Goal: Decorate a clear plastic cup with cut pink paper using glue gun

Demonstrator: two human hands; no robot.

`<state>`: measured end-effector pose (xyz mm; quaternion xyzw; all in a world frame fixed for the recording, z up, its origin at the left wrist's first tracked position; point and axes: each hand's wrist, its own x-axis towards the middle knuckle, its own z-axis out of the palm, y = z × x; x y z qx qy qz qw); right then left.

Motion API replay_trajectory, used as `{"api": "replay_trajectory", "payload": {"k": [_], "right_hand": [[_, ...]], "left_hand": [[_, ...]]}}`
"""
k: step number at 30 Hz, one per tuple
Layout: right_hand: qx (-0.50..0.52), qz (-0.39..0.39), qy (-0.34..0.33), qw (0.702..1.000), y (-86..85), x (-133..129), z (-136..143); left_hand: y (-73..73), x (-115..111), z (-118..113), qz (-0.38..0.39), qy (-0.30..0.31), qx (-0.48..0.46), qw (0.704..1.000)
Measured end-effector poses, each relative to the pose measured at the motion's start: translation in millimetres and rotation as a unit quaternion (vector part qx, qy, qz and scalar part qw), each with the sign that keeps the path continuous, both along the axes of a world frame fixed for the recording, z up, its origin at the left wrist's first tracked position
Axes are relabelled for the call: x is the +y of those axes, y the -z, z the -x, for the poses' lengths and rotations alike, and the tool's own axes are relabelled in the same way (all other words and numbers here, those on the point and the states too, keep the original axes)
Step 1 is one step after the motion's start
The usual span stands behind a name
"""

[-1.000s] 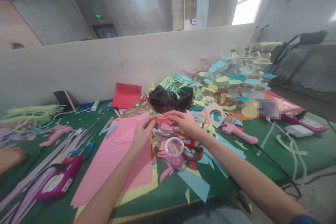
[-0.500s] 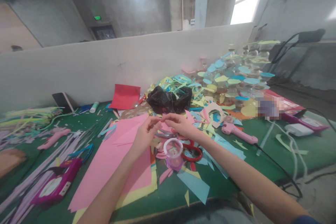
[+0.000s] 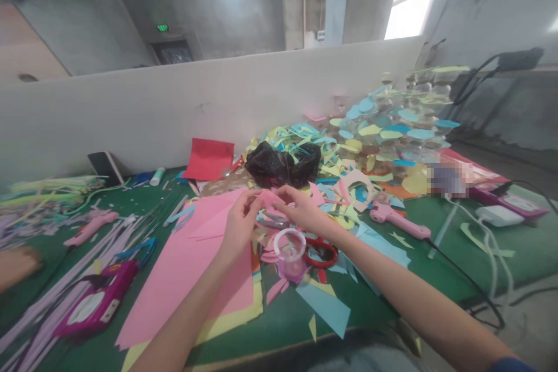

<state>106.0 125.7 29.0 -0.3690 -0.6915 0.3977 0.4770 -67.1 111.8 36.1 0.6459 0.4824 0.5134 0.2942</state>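
Between both hands is a small piece of pink paper (image 3: 268,199), raised above the table. My left hand (image 3: 242,218) pinches its left side with thumb and fingers. On the other side, my right hand (image 3: 299,206) is closed on its right edge. Just below the hands stands a clear plastic cup (image 3: 291,247) with a purplish lower part. Red-handled scissors (image 3: 321,253) lie right of the cup, their blades partly under my right hand. Large pink sheets (image 3: 187,273) lie stacked under my left forearm, over yellow paper (image 3: 235,322).
A black plastic bag (image 3: 283,164) with paper scraps lies behind the hands. Pink glue guns (image 3: 399,220) rest at right and left, with cords. Clear cups with paper discs (image 3: 392,133) are stacked at back right. Another person's hand (image 3: 17,267) is at the left edge.
The pink paper has come up and shows more between my fingers. My hands have shifted slightly. The other person's hand at the left has moved a little.
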Motion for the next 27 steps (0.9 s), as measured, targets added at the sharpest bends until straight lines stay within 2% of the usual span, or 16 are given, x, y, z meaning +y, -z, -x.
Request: {"api": "replay_trajectory", "payload": {"k": [5,13,19,23,27], "right_hand": [[-0.002,-0.001,-0.008,1.000,-3.0,-1.0,-3.2],[-0.026,-0.008,-0.016,0.999,-3.3,-1.9,-4.4],[-0.035,-0.001,-0.017,0.999,-4.0,-2.5,-5.2],[-0.034,-0.027,-0.005,0.999,-2.3,-2.1,-4.9],[-0.018,-0.046,0.004,0.999,-1.4,-1.8,-4.9]], "left_hand": [[2.7,0.9,-0.1,-0.008,0.022,0.013,1.000],[3.7,1.4,2.1,0.018,0.021,0.018,0.999],[3.3,1.1,0.3,0.005,0.042,-0.022,0.999],[6.0,1.9,1.0,0.017,0.062,-0.052,0.997],[8.1,3.0,2.3,0.000,0.064,-0.039,0.997]]}}
